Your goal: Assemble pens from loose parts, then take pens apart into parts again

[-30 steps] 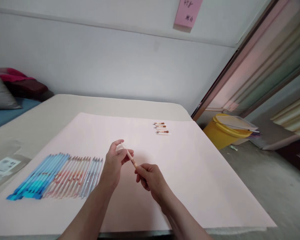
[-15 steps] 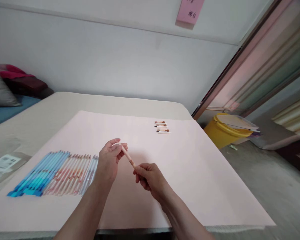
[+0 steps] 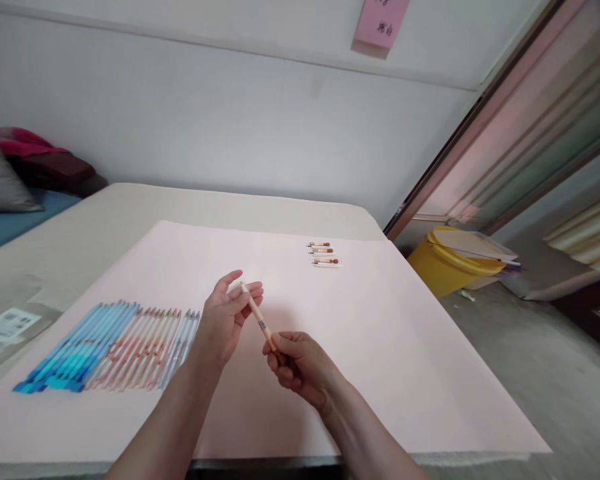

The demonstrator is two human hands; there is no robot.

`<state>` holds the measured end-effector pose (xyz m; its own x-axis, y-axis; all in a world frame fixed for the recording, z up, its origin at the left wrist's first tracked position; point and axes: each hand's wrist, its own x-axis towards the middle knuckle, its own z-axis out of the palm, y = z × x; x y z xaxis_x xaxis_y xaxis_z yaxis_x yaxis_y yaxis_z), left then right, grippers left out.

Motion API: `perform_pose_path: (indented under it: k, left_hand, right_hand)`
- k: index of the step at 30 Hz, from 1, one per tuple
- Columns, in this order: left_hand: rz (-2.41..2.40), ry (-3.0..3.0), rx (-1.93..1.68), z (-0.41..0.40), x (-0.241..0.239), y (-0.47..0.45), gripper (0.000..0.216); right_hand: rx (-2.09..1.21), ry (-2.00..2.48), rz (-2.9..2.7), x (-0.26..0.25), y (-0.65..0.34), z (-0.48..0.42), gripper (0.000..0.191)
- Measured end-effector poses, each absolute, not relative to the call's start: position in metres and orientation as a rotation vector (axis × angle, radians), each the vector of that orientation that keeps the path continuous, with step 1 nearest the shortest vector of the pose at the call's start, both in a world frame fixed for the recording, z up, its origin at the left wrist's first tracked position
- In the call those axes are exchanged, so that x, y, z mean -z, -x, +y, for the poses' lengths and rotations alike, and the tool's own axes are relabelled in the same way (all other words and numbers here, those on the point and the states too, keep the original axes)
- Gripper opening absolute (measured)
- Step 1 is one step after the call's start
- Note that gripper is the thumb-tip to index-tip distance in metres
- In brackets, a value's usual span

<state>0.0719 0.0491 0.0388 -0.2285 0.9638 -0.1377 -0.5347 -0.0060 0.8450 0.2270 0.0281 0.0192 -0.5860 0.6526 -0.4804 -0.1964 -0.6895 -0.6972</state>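
A slim cream pen [image 3: 258, 313] with a brown patterned band slants between my hands above the pink sheet. My right hand [image 3: 300, 367] has its fingers wrapped round the lower brown end, which they partly hide. At the upper end, my left hand [image 3: 227, 313] has its thumb against the barrel and its longer fingers stretched behind it, while the index finger stands off near the pointed tip. Left of my hands lies a row of blue pens [image 3: 87, 343], then several cream-and-red pens [image 3: 140, 347] and pale blue-grey pens [image 3: 183, 340], partly behind my left forearm.
Three brown-and-cream pens [image 3: 325, 261], with slim white pieces beside them, lie farther back on the pink sheet [image 3: 405, 373]. A parcel with a white label [image 3: 11, 325] is at the left. Right of the table stands a yellow bin [image 3: 433, 263]. A wall closes off the back.
My left fingers have loosened from the pen's tip and spread more. The pen has turned steeper, and my right hand has moved slightly down with its end.
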Motion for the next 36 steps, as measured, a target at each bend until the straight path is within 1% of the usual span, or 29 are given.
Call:
perform_pose_path:
  k: [3,6,8,9,12,14,16,20,22,24,27,29,31,36]
  left_hand:
    - [1.006,-0.587,-1.612,0.049,-0.036,-0.073,0.043]
    - [1.036,-0.6,-1.654,0.048,-0.035,-0.075,0.043]
    - [1.028,-0.621,-1.651,0.048,-0.036,-0.076,0.045]
    - [1.01,-0.633,-1.643,0.047,-0.037,-0.077,0.046]
    - [0.932,-0.636,-1.6,0.047,-0.039,-0.076,0.05]
    - [0.898,-0.614,-1.577,0.048,-0.04,-0.076,0.05]
    - [0.909,-0.586,-1.566,0.048,-0.039,-0.076,0.047]
    - [1.102,-0.605,-1.521,0.046,-0.033,-0.079,0.026]
    - [1.227,-0.668,-1.488,0.045,-0.03,-0.08,0.021]
    - [1.258,-0.722,-1.464,0.044,-0.029,-0.081,0.023]
    - [1.121,-0.711,-1.421,0.044,-0.031,-0.082,0.02]
    - [1.028,-0.663,-1.382,0.044,-0.032,-0.082,0.019]
    - [1.017,-0.633,-1.363,0.044,-0.032,-0.082,0.02]
    - [1.177,-0.742,-1.371,0.042,-0.03,-0.081,0.022]
  right_hand:
    - [-1.971,1.164,-1.064,-0.018,-0.223,0.026,0.029]
    - [-1.643,1.289,-1.274,-0.015,-0.22,0.024,0.018]
    - [-1.543,1.339,-1.313,-0.014,-0.221,0.024,0.015]
    - [-1.592,1.325,-1.288,-0.014,-0.222,0.024,0.016]
    - [-2.052,1.115,-1.082,-0.017,-0.227,0.025,0.026]
    - [-2.242,0.982,-0.96,-0.02,-0.228,0.025,0.03]
    - [-2.192,0.988,-0.976,-0.021,-0.227,0.025,0.028]
    - [-1.824,1.172,-1.216,-0.021,-0.221,0.024,0.021]
    - [-1.722,1.223,-1.283,-0.02,-0.22,0.024,0.021]
    - [-1.775,1.196,-1.238,-0.019,-0.22,0.024,0.021]
    - [-2.012,1.062,-1.035,-0.02,-0.223,0.025,0.025]
    - [-2.086,1.01,-0.957,-0.021,-0.225,0.025,0.027]
    - [-2.058,1.018,-0.965,-0.022,-0.225,0.026,0.026]
    - [-1.947,1.069,-1.042,-0.022,-0.224,0.026,0.024]
